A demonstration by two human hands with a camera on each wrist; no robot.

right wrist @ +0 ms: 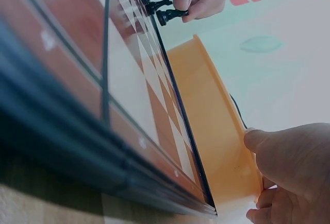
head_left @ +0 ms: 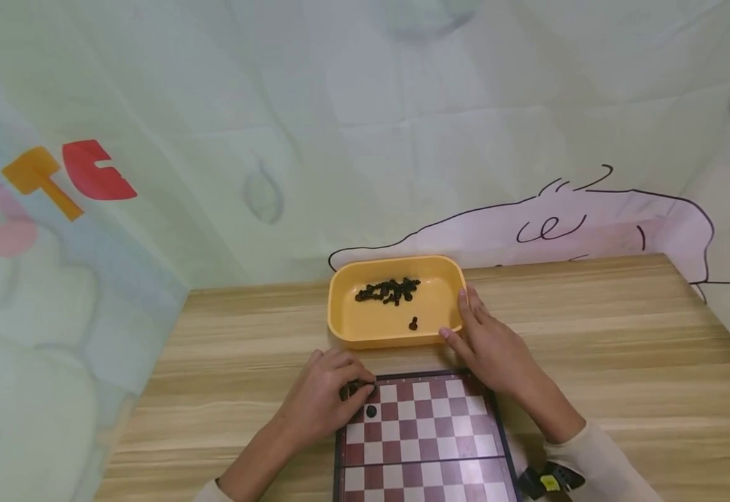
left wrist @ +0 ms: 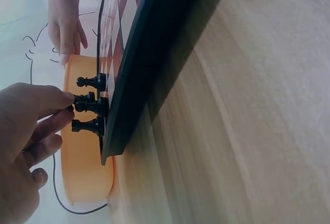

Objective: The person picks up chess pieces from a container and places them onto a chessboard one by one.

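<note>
At the far left corner of the checkered chessboard (head_left: 427,429), my left hand (head_left: 323,390) pinches the top of a black chess piece (right wrist: 171,16) between thumb and fingertips. Its exact kind is hard to make out. Beside it on the board stand a black rook (left wrist: 87,126) and black pawns (left wrist: 92,82). From above, one pawn (head_left: 371,411) shows near my left thumb. My right hand (head_left: 496,352) holds the right end of a yellow tray (head_left: 396,343), thumb at the near corner and fingers along the side. Black chess pieces (head_left: 390,290) lie heaped inside the tray.
A single black piece (head_left: 413,324) lies apart from the heap in the tray. The wooden table (head_left: 622,335) reaches back to a printed cloth backdrop (head_left: 339,139). The board has a raised dark edge (left wrist: 149,44) and a fold line across its middle.
</note>
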